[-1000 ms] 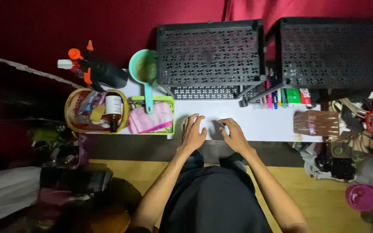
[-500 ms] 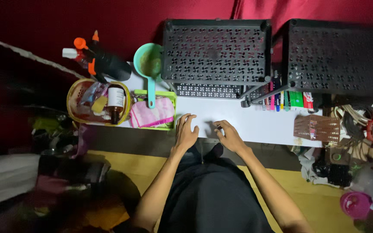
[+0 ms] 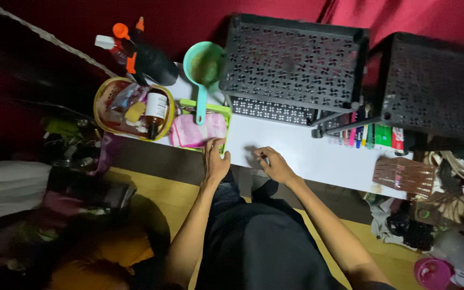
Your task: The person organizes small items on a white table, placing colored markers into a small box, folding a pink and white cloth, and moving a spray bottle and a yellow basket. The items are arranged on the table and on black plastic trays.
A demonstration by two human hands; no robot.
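Two hands rest on the white worktop (image 3: 296, 150). Left hand (image 3: 216, 161) lies flat, fingers loosely spread, tips touching the green tray (image 3: 210, 110) with the pink cloth (image 3: 197, 131). Right hand (image 3: 275, 165) is curled, fingers narrow; cannot tell if it holds anything. Teal ladle (image 3: 204, 70) lies across the tray; black racks (image 3: 294, 67) stand behind.

Left hand (image 3: 215, 161) at green tray (image 3: 225, 117) corner, right hand (image 3: 275, 164) on white table (image 3: 318, 153).

Bare forearms, no sleeves; dark black clothing over the lap.
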